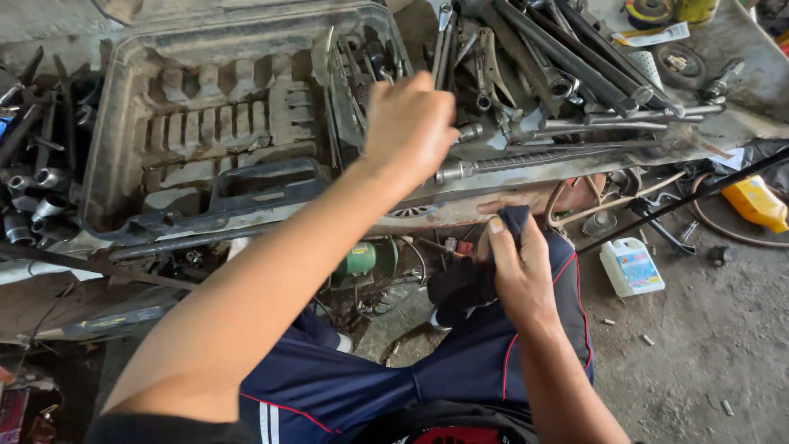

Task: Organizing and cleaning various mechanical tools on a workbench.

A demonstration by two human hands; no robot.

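Here, left hand (pixel 408 123) is raised over the right edge of a grimy grey moulded plastic tool case (pixel 205 131), fingers curled in a loose fist; cannot tell if anything is in it. Right hand (pixel 519 271) sits low over the person's knee, thumb and fingers pinched shut on a dark navy cloth rag (pixel 472 275) that bunches down toward the dark blue shorts with red piping (pixel 460 370). Case lies open on a low dirty metal workbench (pixel 740 49), its ribbed slots showing. Just right of the left hand, a heap of long steel wrenches and bars (pixel 567 66) covers the bench's right half. Loose dark sockets (pixel 37 197) lie by the bench's left edge. On the concrete floor right of the knee stands a small white plastic jug (pixel 629 266); a yellow bottle (pixel 756 202) lies further right.
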